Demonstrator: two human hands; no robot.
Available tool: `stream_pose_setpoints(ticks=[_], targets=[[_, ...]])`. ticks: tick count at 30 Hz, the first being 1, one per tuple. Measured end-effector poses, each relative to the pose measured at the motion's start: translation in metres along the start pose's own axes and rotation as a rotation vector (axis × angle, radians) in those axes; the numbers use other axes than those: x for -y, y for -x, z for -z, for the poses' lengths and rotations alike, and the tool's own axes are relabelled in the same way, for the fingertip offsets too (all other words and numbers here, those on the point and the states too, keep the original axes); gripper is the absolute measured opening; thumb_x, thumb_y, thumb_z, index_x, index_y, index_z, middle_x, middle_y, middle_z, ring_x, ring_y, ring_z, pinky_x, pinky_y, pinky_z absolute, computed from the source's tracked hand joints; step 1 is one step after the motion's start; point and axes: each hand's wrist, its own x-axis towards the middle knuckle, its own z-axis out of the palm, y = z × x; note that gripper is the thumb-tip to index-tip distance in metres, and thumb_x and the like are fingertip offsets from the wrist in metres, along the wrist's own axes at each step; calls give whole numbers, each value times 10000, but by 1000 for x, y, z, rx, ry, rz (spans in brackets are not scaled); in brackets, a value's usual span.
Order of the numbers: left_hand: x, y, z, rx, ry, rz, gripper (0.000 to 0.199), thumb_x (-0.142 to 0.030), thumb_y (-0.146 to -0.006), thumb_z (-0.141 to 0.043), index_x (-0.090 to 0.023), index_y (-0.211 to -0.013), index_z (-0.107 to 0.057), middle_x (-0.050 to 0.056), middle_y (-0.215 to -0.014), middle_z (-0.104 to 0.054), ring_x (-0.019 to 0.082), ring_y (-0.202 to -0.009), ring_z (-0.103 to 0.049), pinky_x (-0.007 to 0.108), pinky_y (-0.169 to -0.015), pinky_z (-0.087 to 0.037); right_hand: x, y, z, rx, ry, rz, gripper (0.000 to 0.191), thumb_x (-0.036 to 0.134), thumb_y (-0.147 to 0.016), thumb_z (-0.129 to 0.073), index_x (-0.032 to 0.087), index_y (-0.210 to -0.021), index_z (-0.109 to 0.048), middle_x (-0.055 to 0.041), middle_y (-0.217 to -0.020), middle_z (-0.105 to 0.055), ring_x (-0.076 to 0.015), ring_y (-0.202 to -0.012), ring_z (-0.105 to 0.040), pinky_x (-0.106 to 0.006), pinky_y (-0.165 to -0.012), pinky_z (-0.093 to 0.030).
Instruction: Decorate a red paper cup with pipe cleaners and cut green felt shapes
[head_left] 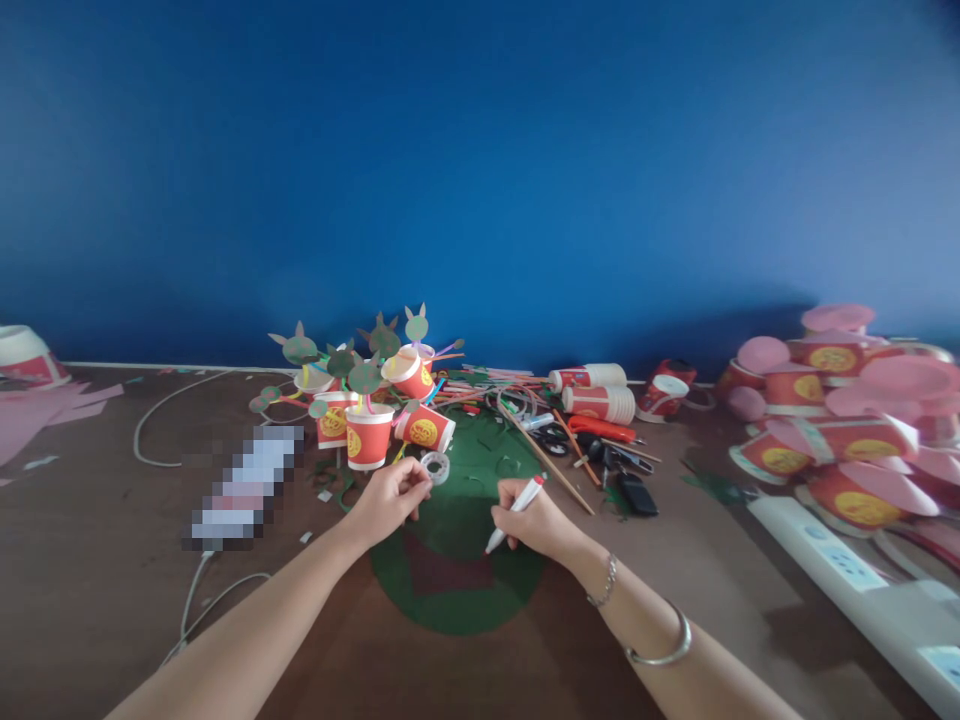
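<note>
A dark green round sheet lies on the brown table, with a dark reddish patch on it. My right hand is closed around a white marker with a red end; its lower tip points down at the green sheet. Over the sheet's left part, my left hand has its fingers pinched at the edge of a small clear tape roll. Just beyond it stand red and white paper cups with green paper animal heads on coloured sticks.
At the left lies a phone with a cable. Sticks, stacked cups and a black item lie beyond my right hand. On the right are a white power strip and a pile of cups with pink paper.
</note>
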Motion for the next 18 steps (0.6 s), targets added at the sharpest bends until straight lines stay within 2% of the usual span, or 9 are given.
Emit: stream_pose_setpoints(ticks=[3, 8, 13, 18], targets=[[1, 0, 0, 1, -4, -3, 183, -347, -807, -509, -176, -752, -478, -9, -699, -571, 90, -484, -536, 177, -399, -373, 0, 0, 0, -42, -7, 6, 198, 182, -643, -502, 207, -511, -356, 89, -323, -443, -57, -300, -392, -144, -336, -226], [1, -2, 0, -2, -1, 5, 182, -345, -807, -512, -175, -751, -479, -7, -701, -570, 89, -485, -535, 174, -395, -373, 0, 0, 0, -11, -22, 9, 200, 181, -647, -506, 208, -513, -360, 80, -333, -455, -67, -309, -418, -147, -343, -233], [0, -2, 0, -2, -3, 0, 178, -340, -806, -512, -175, -748, -479, -6, -700, -573, 90, -484, -536, 174, -395, -371, -4, -2, -2, -102, -21, 50, 197, 179, -657, -496, 206, -512, -366, 66, -364, -480, -67, -322, -427, -151, -366, -261], [-1, -1, 0, -3, -12, 9, 185, -348, -806, -510, -174, -750, -480, -6, -699, -572, 91, -483, -537, 174, -392, -372, -4, -2, -2, -49, 17, 23, 206, 192, -652, -512, 209, -514, -360, 70, -349, -473, -61, -303, -387, -150, -347, -224]])
